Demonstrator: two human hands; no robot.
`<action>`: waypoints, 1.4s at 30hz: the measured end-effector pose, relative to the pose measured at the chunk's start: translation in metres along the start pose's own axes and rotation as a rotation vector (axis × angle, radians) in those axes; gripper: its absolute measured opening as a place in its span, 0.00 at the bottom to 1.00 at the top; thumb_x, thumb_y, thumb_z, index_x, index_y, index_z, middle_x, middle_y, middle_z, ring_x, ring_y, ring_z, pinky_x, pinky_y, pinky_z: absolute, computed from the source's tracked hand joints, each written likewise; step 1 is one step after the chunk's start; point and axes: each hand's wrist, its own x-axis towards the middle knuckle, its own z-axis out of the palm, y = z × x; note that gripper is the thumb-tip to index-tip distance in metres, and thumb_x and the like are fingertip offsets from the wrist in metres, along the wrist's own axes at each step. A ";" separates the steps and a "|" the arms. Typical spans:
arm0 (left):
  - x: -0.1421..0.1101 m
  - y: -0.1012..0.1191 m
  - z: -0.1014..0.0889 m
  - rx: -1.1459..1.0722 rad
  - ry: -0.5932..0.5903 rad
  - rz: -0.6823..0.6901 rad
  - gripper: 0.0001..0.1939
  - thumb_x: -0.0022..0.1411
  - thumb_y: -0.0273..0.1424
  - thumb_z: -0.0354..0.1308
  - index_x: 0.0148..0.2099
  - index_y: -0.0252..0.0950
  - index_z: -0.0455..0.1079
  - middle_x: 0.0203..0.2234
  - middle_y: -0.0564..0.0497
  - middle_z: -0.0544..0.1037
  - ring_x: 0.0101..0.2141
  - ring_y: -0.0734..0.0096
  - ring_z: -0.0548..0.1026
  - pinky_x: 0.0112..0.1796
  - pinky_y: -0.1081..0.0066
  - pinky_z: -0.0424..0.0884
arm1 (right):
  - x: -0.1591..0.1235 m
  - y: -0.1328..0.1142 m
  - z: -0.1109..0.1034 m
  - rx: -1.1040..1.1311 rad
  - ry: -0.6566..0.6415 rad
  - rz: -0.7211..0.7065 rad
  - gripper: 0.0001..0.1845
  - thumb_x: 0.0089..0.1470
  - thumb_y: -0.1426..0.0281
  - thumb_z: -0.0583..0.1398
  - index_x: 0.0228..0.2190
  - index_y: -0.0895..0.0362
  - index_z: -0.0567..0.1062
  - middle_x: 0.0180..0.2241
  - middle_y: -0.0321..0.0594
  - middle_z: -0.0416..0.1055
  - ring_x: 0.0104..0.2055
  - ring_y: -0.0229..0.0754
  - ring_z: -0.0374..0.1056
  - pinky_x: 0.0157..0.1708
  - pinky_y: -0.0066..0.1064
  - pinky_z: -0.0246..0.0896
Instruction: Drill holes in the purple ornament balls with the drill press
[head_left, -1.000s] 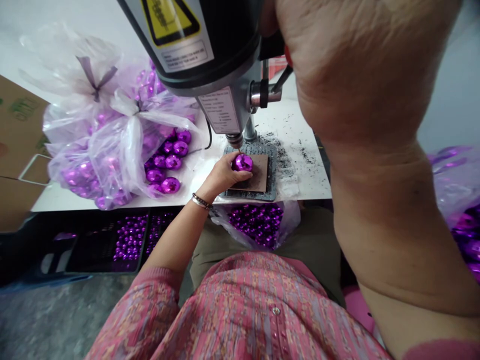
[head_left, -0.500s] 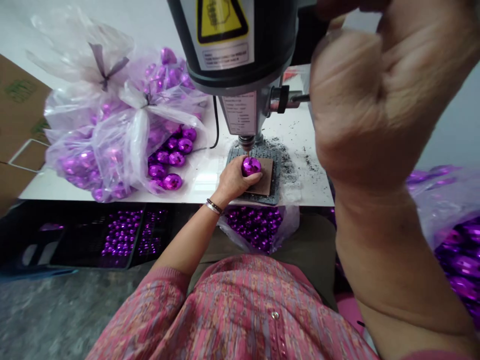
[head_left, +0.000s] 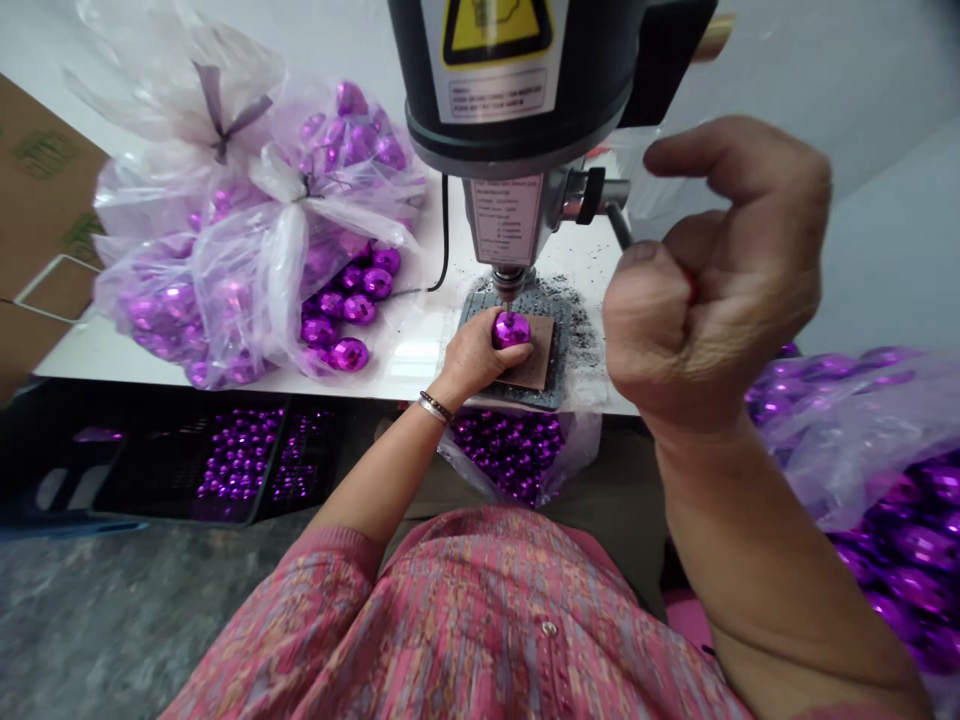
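My left hand (head_left: 475,357) grips a shiny purple ball (head_left: 511,330) on a brown pad (head_left: 538,361) that lies on the grey drill table (head_left: 562,375). The drill bit (head_left: 509,296) touches the top of the ball, under the black drill press head (head_left: 540,80). Close to the camera, my right hand (head_left: 709,285) is closed around the press's feed lever (head_left: 616,222), whose red knob shows between the fingers.
Tied clear bags of purple balls (head_left: 247,230) lie on the white table (head_left: 97,350), with loose balls (head_left: 349,310) beside them. Another open bag of balls (head_left: 514,450) hangs below the table edge. A black crate (head_left: 240,465) holds more. A further bag (head_left: 900,500) is at right. Dark shavings (head_left: 585,340) surround the drill table.
My right hand has pulled the lever downward and moved lower in view. The drill bit has come down onto the ball held by my left hand.
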 end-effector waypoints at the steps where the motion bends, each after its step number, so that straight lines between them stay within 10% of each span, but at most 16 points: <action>1: 0.000 0.000 0.000 -0.001 -0.003 -0.003 0.18 0.56 0.38 0.70 0.46 0.38 0.74 0.41 0.46 0.80 0.43 0.56 0.76 0.46 0.61 0.71 | -0.002 0.002 0.001 -0.028 0.004 -0.027 0.19 0.58 0.71 0.52 0.50 0.54 0.71 0.24 0.32 0.58 0.23 0.21 0.44 0.30 0.23 0.50; 11: -0.001 -0.002 0.003 -0.008 0.032 0.012 0.18 0.56 0.37 0.70 0.45 0.36 0.73 0.39 0.49 0.81 0.39 0.64 0.75 0.39 0.67 0.67 | -0.039 0.035 0.015 -0.221 0.073 -0.244 0.18 0.64 0.66 0.49 0.45 0.61 0.74 0.34 0.36 0.73 0.31 0.25 0.61 0.39 0.21 0.63; 17: -0.004 -0.006 0.006 -0.009 0.072 0.014 0.20 0.52 0.36 0.73 0.45 0.36 0.74 0.38 0.49 0.80 0.39 0.63 0.76 0.40 0.67 0.68 | -0.001 0.002 0.005 -0.154 0.130 -0.099 0.21 0.68 0.67 0.47 0.43 0.61 0.78 0.40 0.34 0.73 0.38 0.20 0.66 0.45 0.16 0.64; 23: -0.014 -0.010 0.005 -0.118 0.131 0.063 0.20 0.54 0.34 0.70 0.49 0.36 0.76 0.40 0.49 0.82 0.41 0.63 0.77 0.43 0.66 0.71 | 0.064 -0.029 -0.007 -0.103 -0.096 0.337 0.31 0.67 0.59 0.42 0.44 0.64 0.78 0.40 0.33 0.74 0.40 0.19 0.68 0.47 0.16 0.64; 35: -0.030 -0.024 -0.008 -0.062 0.330 -0.087 0.17 0.59 0.31 0.64 0.52 0.36 0.77 0.41 0.47 0.81 0.39 0.65 0.76 0.44 0.66 0.72 | 0.045 -0.023 -0.005 0.028 -0.053 0.314 0.21 0.59 0.76 0.47 0.41 0.63 0.79 0.33 0.33 0.73 0.31 0.21 0.62 0.37 0.17 0.57; 42: -0.064 -0.021 -0.068 0.057 0.883 0.036 0.19 0.58 0.23 0.56 0.52 0.34 0.74 0.41 0.46 0.80 0.42 0.64 0.76 0.49 0.62 0.73 | 0.049 -0.021 -0.009 -0.073 -0.194 0.345 0.21 0.61 0.70 0.48 0.46 0.60 0.77 0.37 0.37 0.73 0.36 0.24 0.64 0.51 0.24 0.64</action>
